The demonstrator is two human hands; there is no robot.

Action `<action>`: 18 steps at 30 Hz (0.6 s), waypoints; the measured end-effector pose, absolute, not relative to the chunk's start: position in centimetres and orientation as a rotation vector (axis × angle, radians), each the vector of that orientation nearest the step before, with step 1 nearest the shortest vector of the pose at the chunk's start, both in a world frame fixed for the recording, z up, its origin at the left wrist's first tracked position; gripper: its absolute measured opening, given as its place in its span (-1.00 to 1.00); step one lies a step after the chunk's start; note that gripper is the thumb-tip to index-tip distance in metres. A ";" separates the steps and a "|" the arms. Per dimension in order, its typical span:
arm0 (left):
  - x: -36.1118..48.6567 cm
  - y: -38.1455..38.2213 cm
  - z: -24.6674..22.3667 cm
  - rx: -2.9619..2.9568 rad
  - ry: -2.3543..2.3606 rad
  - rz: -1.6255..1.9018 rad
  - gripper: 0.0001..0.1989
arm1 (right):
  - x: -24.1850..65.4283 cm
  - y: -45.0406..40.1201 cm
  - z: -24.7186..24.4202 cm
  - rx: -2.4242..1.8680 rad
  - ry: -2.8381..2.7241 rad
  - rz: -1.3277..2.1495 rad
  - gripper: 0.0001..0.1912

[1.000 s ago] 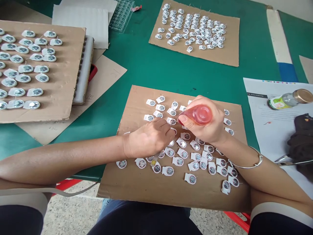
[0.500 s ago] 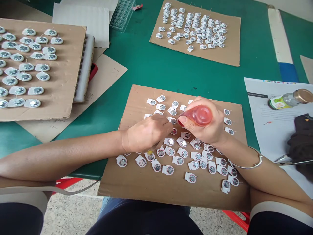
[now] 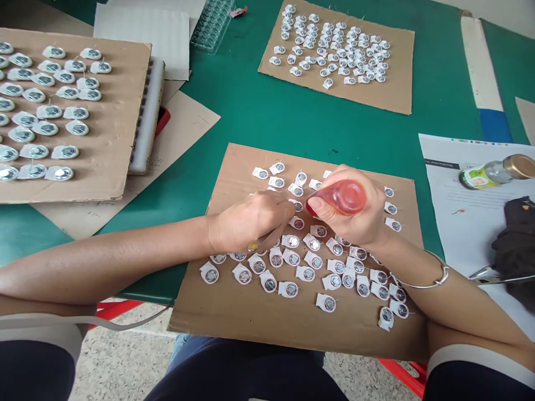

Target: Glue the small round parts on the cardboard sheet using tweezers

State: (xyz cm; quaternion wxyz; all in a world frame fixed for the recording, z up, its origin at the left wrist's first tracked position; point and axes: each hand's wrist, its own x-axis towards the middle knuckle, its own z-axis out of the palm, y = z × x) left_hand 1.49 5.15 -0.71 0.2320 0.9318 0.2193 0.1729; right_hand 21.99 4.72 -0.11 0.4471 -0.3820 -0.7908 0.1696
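My right hand (image 3: 355, 214) is wrapped round a red squeeze bottle (image 3: 340, 199), its base turned up toward me and its narrow end pointing left. My left hand (image 3: 254, 220) is closed over the left part of the near cardboard sheet (image 3: 251, 320). A thin tool with a yellow mark (image 3: 254, 246) shows below its fingers and looks like tweezers; its tips are hidden. Small round silver parts on white paper tabs (image 3: 326, 302) lie spread over the sheet, several with red rings. One silver part (image 3: 297, 223) sits between the two hands.
Two more cardboard sheets with silver parts lie at the back (image 3: 397, 92) and at the left (image 3: 112, 161). On the right are a printed paper (image 3: 451, 211), a glass jar (image 3: 493, 170), pliers (image 3: 487, 273) and a dark cloth (image 3: 516, 239). A clear plastic tray (image 3: 212, 25) is at the back.
My left hand has shifted and turned slightly, and the thin tool under it lies at a changed angle. My right hand still holds the red bottle in nearly the same place.
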 end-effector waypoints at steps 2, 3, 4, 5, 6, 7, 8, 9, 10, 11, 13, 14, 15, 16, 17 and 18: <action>1.5 5.2 -0.7 2.567 0.600 0.453 -0.86 | 22.0 4.7 -0.1 -0.937 -1.943 0.425 -0.77; 1.5 5.2 -0.6 2.570 0.597 0.437 -0.85 | 21.9 4.7 -0.1 -0.936 -1.937 0.423 -0.77; 1.5 5.2 -0.6 2.572 0.599 0.433 -0.85 | 21.9 4.7 -0.1 -0.937 -1.933 0.418 -0.77; 1.5 5.2 -0.6 2.574 0.601 0.434 -0.85 | 21.9 4.7 -0.1 -0.942 -1.932 0.412 -0.78; 1.4 5.2 -0.6 2.575 0.602 0.436 -0.85 | 21.8 4.7 -0.1 -0.951 -1.934 0.411 -0.78; 1.4 5.2 -0.7 2.575 0.603 0.438 -0.85 | 21.8 4.7 -0.1 -0.962 -1.939 0.415 -0.78; 1.4 5.2 -0.7 2.576 0.605 0.440 -0.85 | 21.8 4.7 -0.1 -0.971 -1.943 0.419 -0.78; 1.4 5.2 -0.7 2.577 0.606 0.441 -0.85 | 21.8 4.7 -0.1 -0.975 -1.943 0.422 -0.77; 1.4 5.2 -0.7 2.578 0.608 0.439 -0.85 | 21.8 4.7 -0.1 -0.980 -1.942 0.424 -0.78; 1.5 5.2 -0.7 2.579 0.613 0.435 -0.85 | 21.9 4.7 -0.1 -0.981 -1.939 0.426 -0.78; 1.5 5.2 -0.7 2.574 0.621 0.432 -0.85 | 21.9 4.6 -0.2 -0.978 -1.933 0.427 -0.78; 1.5 5.3 -0.7 2.567 0.622 0.434 -0.85 | 21.9 4.6 -0.2 -0.977 -1.930 0.426 -0.77; 1.5 5.3 -0.6 2.557 0.620 0.439 -0.85 | 21.9 4.6 -0.2 -0.976 -1.929 0.425 -0.77; 1.5 5.3 -0.6 2.544 0.615 0.444 -0.84 | 21.9 4.6 -0.2 -0.973 -1.928 0.424 -0.76; 1.5 5.4 -0.5 2.530 0.608 0.450 -0.84 | 21.9 4.6 -0.3 -0.972 -1.926 0.422 -0.75; 1.5 5.4 -0.4 2.515 0.600 0.454 -0.84 | 21.9 4.7 -0.3 -0.972 -1.925 0.421 -0.74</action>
